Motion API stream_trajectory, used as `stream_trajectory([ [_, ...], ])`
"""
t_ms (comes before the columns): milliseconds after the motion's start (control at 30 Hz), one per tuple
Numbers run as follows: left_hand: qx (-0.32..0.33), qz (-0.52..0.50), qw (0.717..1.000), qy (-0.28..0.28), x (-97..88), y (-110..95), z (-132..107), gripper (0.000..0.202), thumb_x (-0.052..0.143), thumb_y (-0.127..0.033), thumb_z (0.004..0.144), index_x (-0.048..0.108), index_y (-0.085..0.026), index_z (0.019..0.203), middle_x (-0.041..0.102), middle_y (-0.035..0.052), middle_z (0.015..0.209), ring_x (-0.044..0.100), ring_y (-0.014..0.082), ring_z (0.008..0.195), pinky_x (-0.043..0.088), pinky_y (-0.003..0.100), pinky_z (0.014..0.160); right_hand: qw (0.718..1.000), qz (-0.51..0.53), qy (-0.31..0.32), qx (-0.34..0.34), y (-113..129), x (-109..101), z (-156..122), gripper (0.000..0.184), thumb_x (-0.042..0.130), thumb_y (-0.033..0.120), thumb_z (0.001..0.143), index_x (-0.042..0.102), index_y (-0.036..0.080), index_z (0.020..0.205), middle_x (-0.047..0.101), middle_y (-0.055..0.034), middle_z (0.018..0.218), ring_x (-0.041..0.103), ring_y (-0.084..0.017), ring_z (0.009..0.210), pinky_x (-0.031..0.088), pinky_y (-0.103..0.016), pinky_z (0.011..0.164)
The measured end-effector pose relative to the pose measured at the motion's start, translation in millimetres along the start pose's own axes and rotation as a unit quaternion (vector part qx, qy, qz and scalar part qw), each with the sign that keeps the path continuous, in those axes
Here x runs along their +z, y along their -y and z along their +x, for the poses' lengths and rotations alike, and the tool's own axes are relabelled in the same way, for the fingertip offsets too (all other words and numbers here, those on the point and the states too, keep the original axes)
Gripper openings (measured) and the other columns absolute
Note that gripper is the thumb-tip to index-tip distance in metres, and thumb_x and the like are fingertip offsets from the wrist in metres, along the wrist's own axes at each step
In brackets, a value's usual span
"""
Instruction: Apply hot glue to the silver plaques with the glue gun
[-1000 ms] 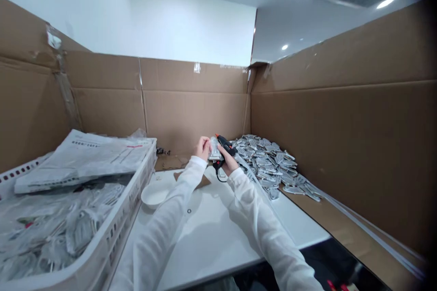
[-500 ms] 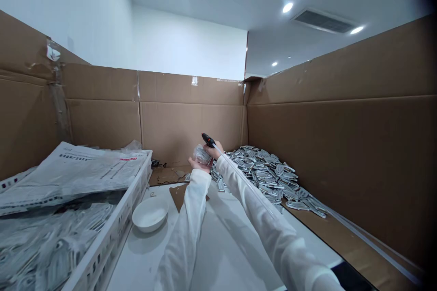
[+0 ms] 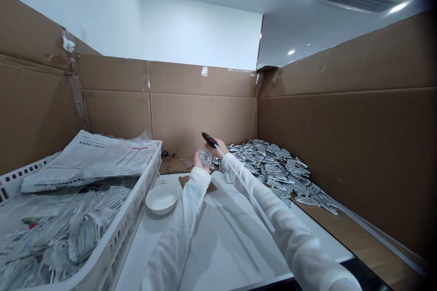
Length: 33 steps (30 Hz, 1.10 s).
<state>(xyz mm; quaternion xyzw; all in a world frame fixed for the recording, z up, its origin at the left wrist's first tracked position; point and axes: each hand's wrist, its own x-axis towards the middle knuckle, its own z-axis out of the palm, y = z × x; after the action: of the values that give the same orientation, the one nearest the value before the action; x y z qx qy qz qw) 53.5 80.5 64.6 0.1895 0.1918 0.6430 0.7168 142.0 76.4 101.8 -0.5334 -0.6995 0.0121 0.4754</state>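
Cardboard walls point(image 3: 201, 113) fence in a white worktop point(image 3: 221, 236), and at its far edge both hands meet over a small silvery part point(image 3: 205, 158). The left hand point(image 3: 198, 162) is closed around that part from below, while the right hand point(image 3: 218, 148) is clamped on a black glue gun point(image 3: 209, 139), its nozzle angled up and left just above the part. Judging from how close the nozzle sits to the left fingers, a slip could burn them or string glue across the part. With arms stretched this far, the sleeves could sweep the white bowl point(image 3: 161, 198) or nudge the pile of finished parts point(image 3: 273, 166) beside the right hand.
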Motion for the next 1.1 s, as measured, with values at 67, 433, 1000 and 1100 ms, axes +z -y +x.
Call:
stream_trajectory([
  [67, 0.023, -0.035, 0.999, -0.012, -0.9, -5, -1, 0.013, 0.042, -0.016, 0.077, 0.045, -0.018, 0.065, 0.050, -0.0026, 0.057, 0.052, 0.0064, 0.050, 0.044, 0.017, 0.056, 0.996, 0.082, 0.001, 0.038, -7, 4, -16, 0.018, 0.062, 0.034, 0.062, 0.060, 0.016, 0.067, 0.058, -0.0031, 0.058, 0.055, -0.018, 0.057, 0.038, -0.026, 0.055],
  [433, -0.048, -0.115, 0.992, -0.030, -28.1, 8, -16, 0.042, 0.026, -0.050, 0.078, 0.053, -0.017, 0.080, 0.057, 0.0095, 0.076, 0.059, 0.0215, 0.072, 0.048, 0.035, 0.060, 0.985, 0.146, -0.023, 0.094, -17, 13, -35, 0.014, 0.056, 0.029, 0.060, 0.054, 0.015, 0.057, 0.051, 0.0008, 0.051, 0.047, -0.014, 0.052, 0.036, -0.025, 0.053],
  [1000, -0.149, 0.004, 0.986, -0.077, -38.2, 24, -38, 0.035, 0.059, -0.045, 0.068, 0.041, -0.016, 0.060, 0.035, -0.0074, 0.040, 0.033, 0.0039, 0.028, 0.025, 0.015, 0.028, 0.990, 0.089, -0.108, 0.018, -11, 5, -44, 0.017, 0.051, 0.032, 0.066, 0.054, 0.015, 0.068, 0.055, -0.0022, 0.059, 0.049, -0.016, 0.057, 0.037, -0.025, 0.057],
  [1100, -0.023, 0.137, 0.990, -0.022, -18.4, 13, -44, 0.029, 0.067, -0.036, 0.062, 0.046, -0.016, 0.066, 0.036, -0.0083, 0.040, 0.031, 0.0037, 0.027, 0.021, 0.016, 0.029, 0.971, 0.214, -0.077, 0.069, -5, -3, -53, 0.026, 0.056, 0.039, 0.064, 0.057, 0.014, 0.072, 0.051, 0.0001, 0.052, 0.046, -0.013, 0.049, 0.037, -0.025, 0.052],
])
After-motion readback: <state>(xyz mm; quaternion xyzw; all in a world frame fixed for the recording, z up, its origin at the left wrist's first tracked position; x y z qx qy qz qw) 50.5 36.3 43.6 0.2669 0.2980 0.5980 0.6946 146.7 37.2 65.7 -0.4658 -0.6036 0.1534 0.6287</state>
